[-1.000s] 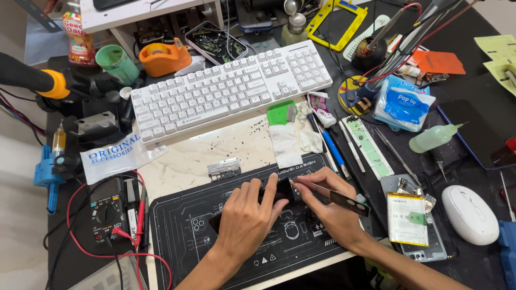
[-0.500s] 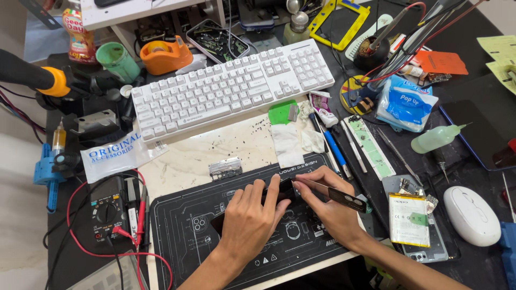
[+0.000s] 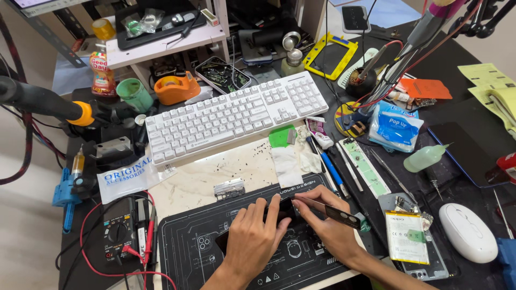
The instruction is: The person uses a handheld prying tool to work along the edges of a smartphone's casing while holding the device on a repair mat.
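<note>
Left hand (image 3: 252,239) lies flat, fingers spread and curled down over a dark phone (image 3: 279,210) on the black work mat (image 3: 188,247); it presses the phone to the mat rather than gripping it. Right hand (image 3: 330,228) is closed in a pinch on a thin black pry tool (image 3: 336,214), its fine tip set at the phone's far edge, between the two hands. The phone sits near the middle of the mat, mostly covered by the fingers.

Judgement on technique: the tool should stay shallow and nearly level with the phone, the left hand pinning the phone just beside the tip so it does not skid.

Outward: a white cloth (image 3: 286,166) and a small metal part (image 3: 229,189) lie just beyond the mat, a white keyboard (image 3: 236,115) farther back. A multimeter (image 3: 119,232) with red leads sits left of the mat.

Containers: a tray (image 3: 223,75) behind the keyboard holds small dark parts, too small to identify. A green cup (image 3: 134,94): contents not visible. A green squeeze bottle (image 3: 424,158) lies on its side at right; fill level unclear.
</note>
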